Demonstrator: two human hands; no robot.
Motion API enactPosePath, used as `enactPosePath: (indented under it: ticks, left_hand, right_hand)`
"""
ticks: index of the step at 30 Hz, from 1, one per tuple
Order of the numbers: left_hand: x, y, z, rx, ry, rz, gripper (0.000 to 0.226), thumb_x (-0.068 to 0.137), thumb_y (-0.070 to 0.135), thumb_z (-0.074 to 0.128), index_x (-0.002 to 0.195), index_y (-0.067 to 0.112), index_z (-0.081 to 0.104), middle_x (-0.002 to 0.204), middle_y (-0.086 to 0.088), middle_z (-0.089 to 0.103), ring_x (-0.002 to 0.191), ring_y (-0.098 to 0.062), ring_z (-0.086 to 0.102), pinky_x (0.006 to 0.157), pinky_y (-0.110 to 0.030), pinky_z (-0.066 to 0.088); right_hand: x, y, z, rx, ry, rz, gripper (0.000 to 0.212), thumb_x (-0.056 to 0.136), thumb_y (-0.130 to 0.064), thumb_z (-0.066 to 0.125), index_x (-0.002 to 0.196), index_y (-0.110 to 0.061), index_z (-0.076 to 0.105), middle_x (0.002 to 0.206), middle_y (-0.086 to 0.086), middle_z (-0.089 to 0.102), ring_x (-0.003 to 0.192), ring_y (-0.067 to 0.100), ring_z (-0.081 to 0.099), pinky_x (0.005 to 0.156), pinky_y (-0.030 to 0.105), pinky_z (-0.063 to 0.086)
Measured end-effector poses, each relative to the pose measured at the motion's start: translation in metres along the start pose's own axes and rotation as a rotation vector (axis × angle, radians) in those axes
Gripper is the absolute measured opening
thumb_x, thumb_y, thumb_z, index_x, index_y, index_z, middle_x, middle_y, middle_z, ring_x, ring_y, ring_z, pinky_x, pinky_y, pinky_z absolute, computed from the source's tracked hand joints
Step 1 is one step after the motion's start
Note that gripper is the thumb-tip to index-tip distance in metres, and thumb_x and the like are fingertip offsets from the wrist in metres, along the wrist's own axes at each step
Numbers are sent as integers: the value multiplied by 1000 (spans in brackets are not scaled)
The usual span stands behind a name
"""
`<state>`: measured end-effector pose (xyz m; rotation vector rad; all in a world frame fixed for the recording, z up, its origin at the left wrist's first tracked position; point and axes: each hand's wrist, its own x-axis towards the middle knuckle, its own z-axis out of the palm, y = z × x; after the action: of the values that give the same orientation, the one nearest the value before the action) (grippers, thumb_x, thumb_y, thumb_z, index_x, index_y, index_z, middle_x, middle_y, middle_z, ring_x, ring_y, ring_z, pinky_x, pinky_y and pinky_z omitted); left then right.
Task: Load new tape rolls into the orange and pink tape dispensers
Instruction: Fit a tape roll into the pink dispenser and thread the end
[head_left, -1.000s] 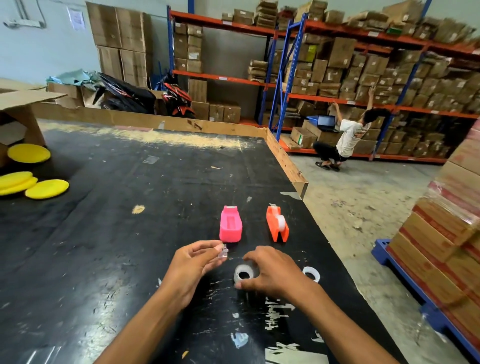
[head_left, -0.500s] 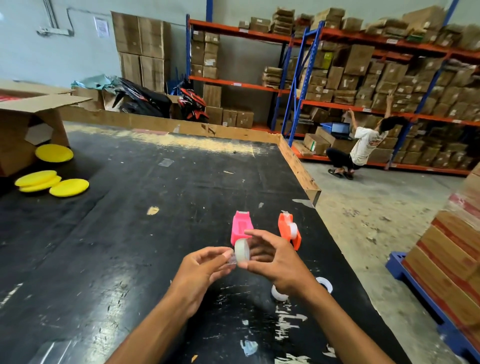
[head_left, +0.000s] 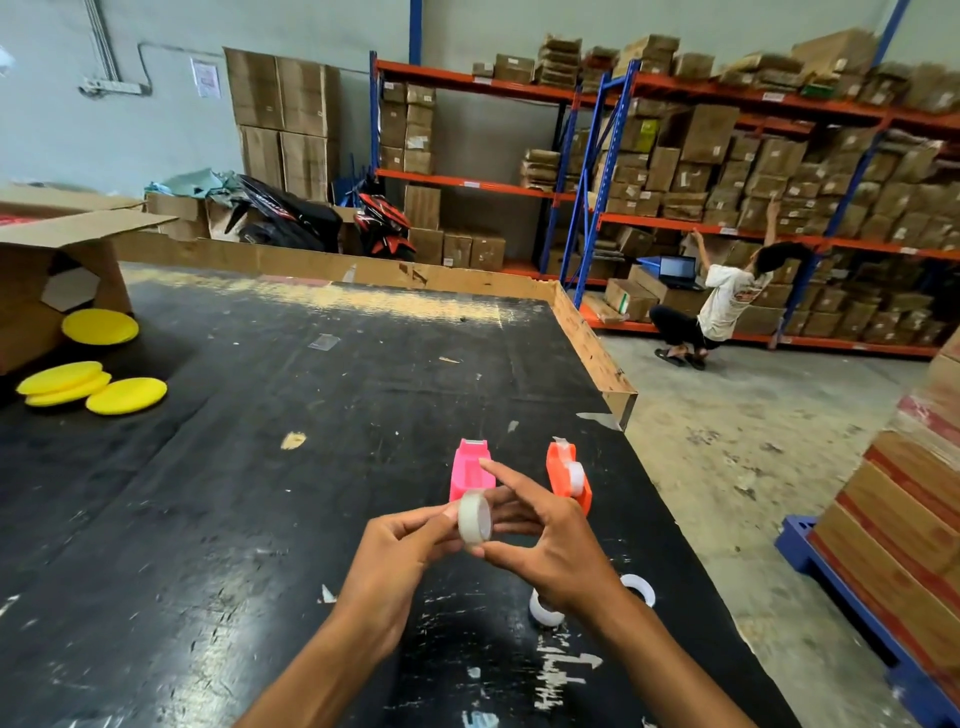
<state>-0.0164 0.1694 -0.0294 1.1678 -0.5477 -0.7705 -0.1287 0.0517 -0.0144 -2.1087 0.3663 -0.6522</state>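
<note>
Fingers (head_left: 470, 552) pinch tape roll (head_left: 475, 518); no label.

Near end of pink plastic tape dispenser (head_left: 470, 470) hidden behind clear tape roll (head_left: 475, 518) and fingers. Right hand (head_left: 550, 545) covers lower rear of orange plastic tape dispenser (head_left: 568, 475). Two white tape rolls on black tabletop (head_left: 234, 493) below that dispenser: one (head_left: 545, 612) partly hidden by right wrist, other (head_left: 640, 587) showing only arc. Left hand's (head_left: 400, 556) fingertips behind clear roll, contact unclear. Forearms cut off at bottom edge.
</note>
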Motion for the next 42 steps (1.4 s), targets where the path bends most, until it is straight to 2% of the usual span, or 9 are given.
enactPosePath:
  ticks: [5, 9, 14, 20, 25, 30, 35, 38, 42]
  left_hand:
    - [-2, 8, 6, 39, 19, 10, 28, 91, 12, 55, 81, 11, 81, 90, -13, 79, 90, -21, 73, 90, -38, 53]
    - [-4, 11, 12, 191, 45, 109, 9, 80, 18, 71, 80, 19, 80, 81, -4, 80, 82, -12, 74, 76, -21, 55]
    - [5, 6, 12, 340, 122, 157, 5, 75, 24, 78, 77, 20, 81, 75, -2, 79, 80, -20, 75, 79, -34, 59]
    - [10, 2, 13, 366, 118, 141, 5, 76, 20, 77, 75, 17, 80, 74, -6, 79, 80, -23, 75, 72, -27, 59]
    - [18, -1, 14, 391, 138, 58, 15, 75, 20, 78, 90, 17, 78, 79, -1, 79, 81, -16, 75, 75, -30, 60]
    - [26, 5, 13, 183, 151, -31, 15, 88, 6, 60, 90, 6, 75, 80, -11, 79, 73, -15, 73, 66, -18, 58]
    - [27, 3, 17, 197, 115, 53, 28, 89, 0, 54, 80, 8, 79, 84, -8, 79, 85, -17, 74, 80, -25, 57]
    - [29, -1, 20, 239, 93, 92, 29, 89, -1, 53, 83, 8, 80, 85, -6, 80, 88, -17, 74, 83, -26, 57]
    - [36, -3, 18, 337, 108, 141, 33, 88, 0, 52, 84, 15, 81, 85, -4, 80, 88, -20, 74, 88, -41, 57]
  right_hand:
    - [5, 3, 0, -3, 0, -29, 80, 72, -8, 81, 129, -46, 40, 108, -11, 68, 99, 0, 69, 87, 14, 53]
    - [10, 6, 3, -29, -8, -69, 76, 75, -13, 80, 134, -39, 40, 106, -9, 68, 99, 0, 68, 86, 13, 53]
    - [14, 10, 4, -64, -23, -104, 78, 79, -12, 76, 137, -41, 33, 105, -18, 64, 102, -2, 66, 86, 10, 51]
    - [15, 18, 4, -73, -20, -99, 73, 78, -15, 76, 140, -31, 41, 106, -14, 65, 102, 1, 66, 86, 12, 53]
    - [17, 25, 7, -105, -1, -70, 41, 77, -19, 75, 116, -18, 65, 105, -2, 69, 95, 7, 67, 83, 22, 57]
    - [23, 30, 3, 225, 102, 207, 35, 70, -9, 82, 99, -15, 63, 94, 3, 72, 86, 15, 72, 75, 24, 59]
    - [32, 31, 4, 338, 161, 272, 27, 74, -9, 80, 92, 4, 65, 88, 16, 75, 78, 18, 73, 72, 24, 59]
    - [37, 31, 7, 339, 198, 258, 24, 74, -8, 80, 88, 5, 66, 87, 18, 76, 81, 24, 75, 70, 24, 60]
    - [45, 34, 8, 295, 205, 223, 17, 75, -9, 79, 83, 4, 72, 84, 18, 76, 82, 26, 74, 72, 27, 59]
